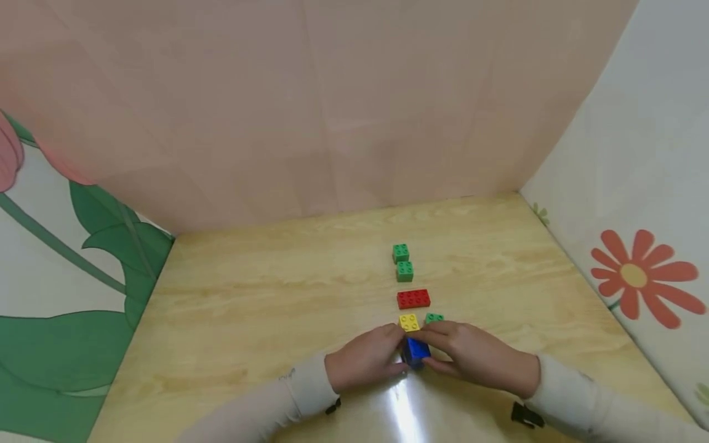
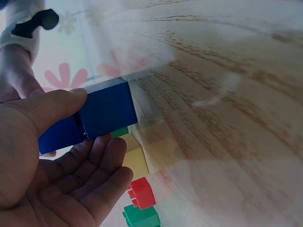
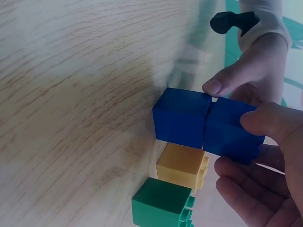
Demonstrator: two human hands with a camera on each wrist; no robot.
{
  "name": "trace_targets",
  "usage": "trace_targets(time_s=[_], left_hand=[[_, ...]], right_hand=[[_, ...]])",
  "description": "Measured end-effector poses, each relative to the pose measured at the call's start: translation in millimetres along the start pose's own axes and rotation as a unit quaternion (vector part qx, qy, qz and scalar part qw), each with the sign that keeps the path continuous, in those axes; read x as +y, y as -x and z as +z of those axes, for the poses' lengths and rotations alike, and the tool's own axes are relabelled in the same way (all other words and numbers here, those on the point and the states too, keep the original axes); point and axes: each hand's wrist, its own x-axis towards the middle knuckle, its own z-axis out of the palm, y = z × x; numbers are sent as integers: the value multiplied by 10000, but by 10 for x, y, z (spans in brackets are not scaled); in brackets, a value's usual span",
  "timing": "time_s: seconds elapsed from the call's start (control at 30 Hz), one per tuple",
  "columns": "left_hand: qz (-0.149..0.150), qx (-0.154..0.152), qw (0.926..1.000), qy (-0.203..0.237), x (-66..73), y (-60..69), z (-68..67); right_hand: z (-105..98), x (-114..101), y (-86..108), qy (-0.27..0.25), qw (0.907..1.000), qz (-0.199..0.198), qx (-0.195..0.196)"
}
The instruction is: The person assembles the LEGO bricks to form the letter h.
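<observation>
Two blue bricks are stacked, the lower blue brick (image 2: 108,109) (image 3: 182,118) standing on the table and the upper blue brick (image 1: 418,349) (image 3: 232,127) on top. A narrow, uneven gap shows between them in the right wrist view. My left hand (image 1: 368,360) (image 2: 71,165) holds the lower one near the joint, thumb on one side and fingertips on the other. With thumb and fingers, my right hand (image 1: 476,357) (image 3: 270,161) pinches the upper one. Just beyond the stack stands a yellow brick (image 1: 408,322) (image 3: 182,165).
A green brick (image 1: 434,318) (image 3: 161,203) stands right of the yellow one, partly behind my right hand in the head view. Farther back lie a long red brick (image 1: 413,299) and two small green bricks (image 1: 405,271). Patterned walls border the wooden table (image 1: 266,295).
</observation>
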Motion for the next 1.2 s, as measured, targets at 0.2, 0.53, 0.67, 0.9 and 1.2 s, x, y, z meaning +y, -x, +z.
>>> trace_targets(time_s=[0.2, 0.53, 0.67, 0.9, 1.2], left_hand=[[38, 37, 10000, 85, 16, -5, 6], [-23, -64, 10000, 49, -2, -32, -42], [-78, -143, 9998, 129, 3, -33, -39], [-62, -116, 9999, 100, -1, -38, -42], [-59, -147, 9998, 86, 18, -30, -47]], right_hand=[[0, 27, 10, -27, 9999, -115, 57], [-33, 54, -30, -54, 9999, -116, 17], [-17, 50, -22, -45, 9999, -106, 33], [-18, 42, -18, 53, 9999, -90, 7], [-2, 9, -24, 75, 9996, -221, 160]])
